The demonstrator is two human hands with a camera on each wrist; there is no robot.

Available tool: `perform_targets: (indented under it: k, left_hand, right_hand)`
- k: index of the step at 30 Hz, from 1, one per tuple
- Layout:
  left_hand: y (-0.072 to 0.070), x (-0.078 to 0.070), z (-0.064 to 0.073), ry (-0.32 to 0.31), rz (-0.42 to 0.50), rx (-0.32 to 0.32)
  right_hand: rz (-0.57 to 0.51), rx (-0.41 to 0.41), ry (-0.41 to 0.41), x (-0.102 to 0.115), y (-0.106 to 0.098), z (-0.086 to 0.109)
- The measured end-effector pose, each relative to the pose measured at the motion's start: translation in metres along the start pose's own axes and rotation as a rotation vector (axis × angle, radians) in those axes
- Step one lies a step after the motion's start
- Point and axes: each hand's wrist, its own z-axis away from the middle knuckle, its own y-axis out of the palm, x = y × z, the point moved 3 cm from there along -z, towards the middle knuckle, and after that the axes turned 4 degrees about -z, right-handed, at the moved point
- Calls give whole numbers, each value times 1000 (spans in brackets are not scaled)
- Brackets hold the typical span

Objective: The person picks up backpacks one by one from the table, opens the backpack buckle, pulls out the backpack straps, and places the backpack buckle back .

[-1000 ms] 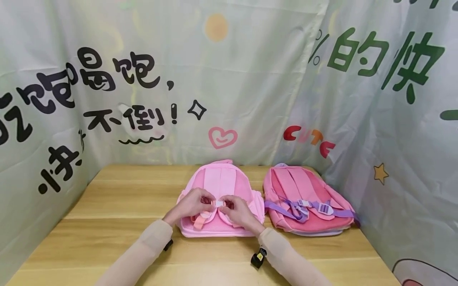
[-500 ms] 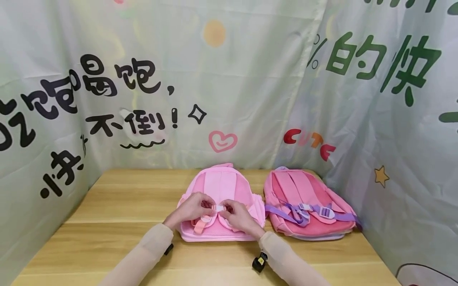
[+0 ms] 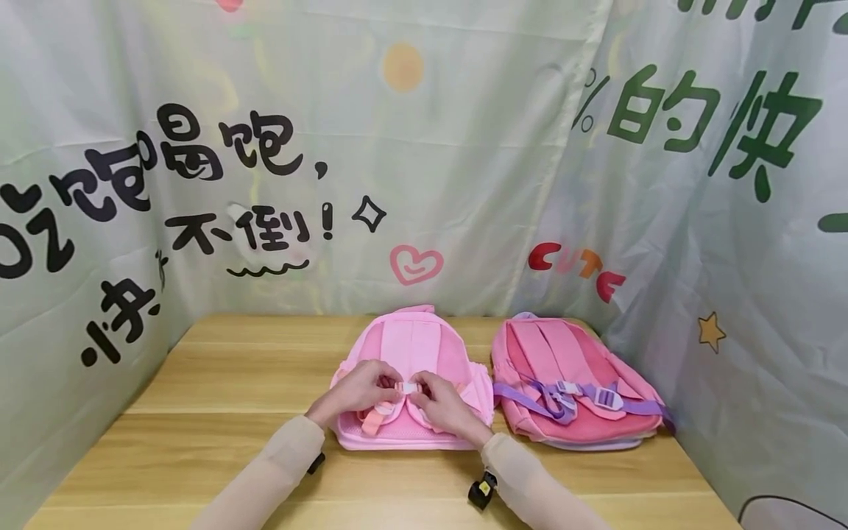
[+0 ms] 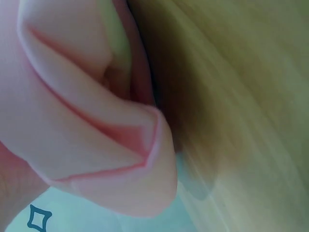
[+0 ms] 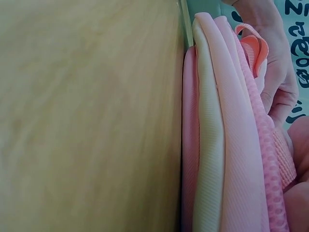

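A light pink backpack point(image 3: 409, 342) lies on the table with its strap side up. Over its lower middle, my left hand point(image 3: 361, 386) and right hand point(image 3: 442, 403) pinch the two ends of a small white buckle point(image 3: 408, 388) between thumb and fingers. The buckle's halves look joined. Below the left hand hangs a loose coral strap end point(image 3: 372, 421), whose looped coral webbing point(image 5: 260, 50) also shows in the right wrist view. Folded pink fabric of the backpack point(image 4: 96, 145) fills much of the left wrist view, where the fingers are hidden.
To the right, close beside the first, lies a darker pink backpack point(image 3: 556, 353) with purple straps point(image 3: 639, 407) across it. Printed curtains point(image 3: 464, 184) rise at the back and sides of the wooden table point(image 3: 245, 368).
The head view has tilted a little, so the scene sits lower in it. Both hands keep their hold on the buckle, with almost no motion.
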Motion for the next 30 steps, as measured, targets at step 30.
perform_targets:
  k: [30]
  left_hand:
    - [2,0,-2,37,-31,17]
  right_hand:
    - [-4,29,24,0,-2,0]
